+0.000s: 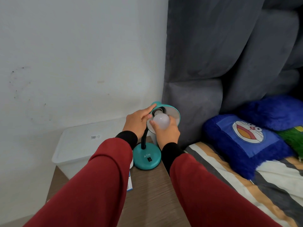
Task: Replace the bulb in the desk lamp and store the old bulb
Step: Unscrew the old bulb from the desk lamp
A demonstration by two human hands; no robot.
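Note:
A teal desk lamp stands on a wooden bedside table (147,185), its round base (147,158) marked ATN and its shade (172,112) tipped toward me. A white bulb (161,121) sits at the socket inside the shade. My right hand (167,133) is wrapped around the bulb from below. My left hand (139,122) grips the shade's neck at the left, fingers on the teal rim. A blue and white box (130,182) lies on the table, mostly hidden under my left sleeve.
A translucent plastic storage bin (78,145) with a closed lid stands left of the table against the white wall. A grey padded headboard (205,71) rises behind the lamp. The bed at right carries a striped sheet (246,185) and blue cartoon pillows (246,141).

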